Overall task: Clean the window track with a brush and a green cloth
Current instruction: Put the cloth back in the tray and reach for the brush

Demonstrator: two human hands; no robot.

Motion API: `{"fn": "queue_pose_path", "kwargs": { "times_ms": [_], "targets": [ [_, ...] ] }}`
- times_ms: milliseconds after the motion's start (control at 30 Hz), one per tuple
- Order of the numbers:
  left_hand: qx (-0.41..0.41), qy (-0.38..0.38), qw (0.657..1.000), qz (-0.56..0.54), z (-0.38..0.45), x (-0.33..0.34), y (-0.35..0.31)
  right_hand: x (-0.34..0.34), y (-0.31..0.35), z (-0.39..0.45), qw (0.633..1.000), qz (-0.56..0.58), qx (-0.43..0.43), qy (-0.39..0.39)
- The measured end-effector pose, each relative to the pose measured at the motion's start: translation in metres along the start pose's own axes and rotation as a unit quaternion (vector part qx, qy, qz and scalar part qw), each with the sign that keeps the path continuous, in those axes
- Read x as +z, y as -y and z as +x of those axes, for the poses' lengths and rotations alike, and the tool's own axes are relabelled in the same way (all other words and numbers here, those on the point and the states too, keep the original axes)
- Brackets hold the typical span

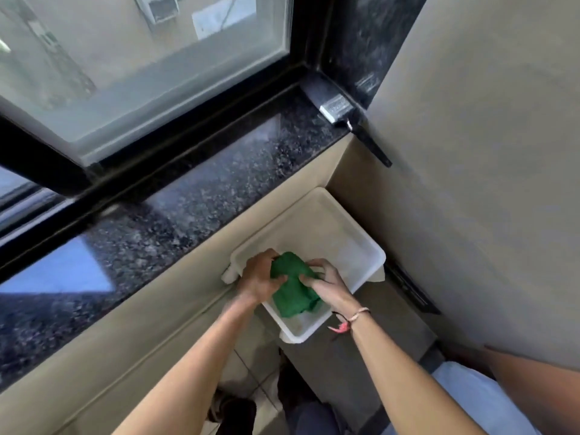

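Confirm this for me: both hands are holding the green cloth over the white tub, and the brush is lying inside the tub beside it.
One detail is wrong. In the head view the brush is not in the tub; it lies up on the dark granite sill at the right-hand corner, its handle overhanging the edge. The rest holds: the left hand and right hand both grip the green cloth over the white tub.

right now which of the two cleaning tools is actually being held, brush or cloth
The cloth: both hands, left and right, grip it over the white tub. The brush lies untouched on the sill's far right corner.
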State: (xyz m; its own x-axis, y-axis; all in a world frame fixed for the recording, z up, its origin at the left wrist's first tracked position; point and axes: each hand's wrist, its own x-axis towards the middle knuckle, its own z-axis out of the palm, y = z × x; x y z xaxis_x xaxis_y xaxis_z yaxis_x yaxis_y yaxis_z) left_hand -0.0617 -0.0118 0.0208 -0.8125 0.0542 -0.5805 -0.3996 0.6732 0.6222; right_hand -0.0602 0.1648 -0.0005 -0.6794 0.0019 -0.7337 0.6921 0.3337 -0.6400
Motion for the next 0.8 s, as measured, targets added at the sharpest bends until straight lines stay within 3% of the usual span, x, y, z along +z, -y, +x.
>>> {"fn": "queue_pose_path", "kwargs": {
  "times_ms": [133,267,367,433,533,633,733,800],
  "targets": [
    [-0.006,0.002,0.992,0.129,0.018,0.026,0.028,0.018,-0.012,0.026,0.976,-0.214,-0.042,0.018],
    [0.037,-0.023,0.938,0.343,0.005,0.026,0.017,0.024,0.012,0.012,0.911,-0.397,-0.117,0.004],
    [0.167,-0.179,0.892,0.380,-0.025,0.012,-0.010,0.004,0.052,-0.018,0.882,-0.410,-0.212,-0.097],
    [0.291,-0.340,0.823,0.349,-0.041,0.001,-0.029,-0.020,0.089,-0.043,0.862,-0.345,-0.302,-0.217],
    [0.312,-0.453,0.771,0.322,-0.051,-0.036,-0.067,-0.062,0.149,-0.073,0.798,-0.278,-0.391,-0.364],
    [0.220,-0.455,0.792,0.343,-0.040,-0.075,-0.096,-0.086,0.197,-0.075,0.777,-0.354,-0.338,-0.396],
    [0.157,-0.401,0.818,0.382,-0.021,-0.092,-0.099,-0.091,0.223,-0.059,0.789,-0.462,-0.220,-0.340],
    [0.150,-0.396,0.814,0.398,-0.013,-0.090,-0.096,-0.091,0.231,-0.048,0.787,-0.488,-0.212,-0.312]
  ]
}}
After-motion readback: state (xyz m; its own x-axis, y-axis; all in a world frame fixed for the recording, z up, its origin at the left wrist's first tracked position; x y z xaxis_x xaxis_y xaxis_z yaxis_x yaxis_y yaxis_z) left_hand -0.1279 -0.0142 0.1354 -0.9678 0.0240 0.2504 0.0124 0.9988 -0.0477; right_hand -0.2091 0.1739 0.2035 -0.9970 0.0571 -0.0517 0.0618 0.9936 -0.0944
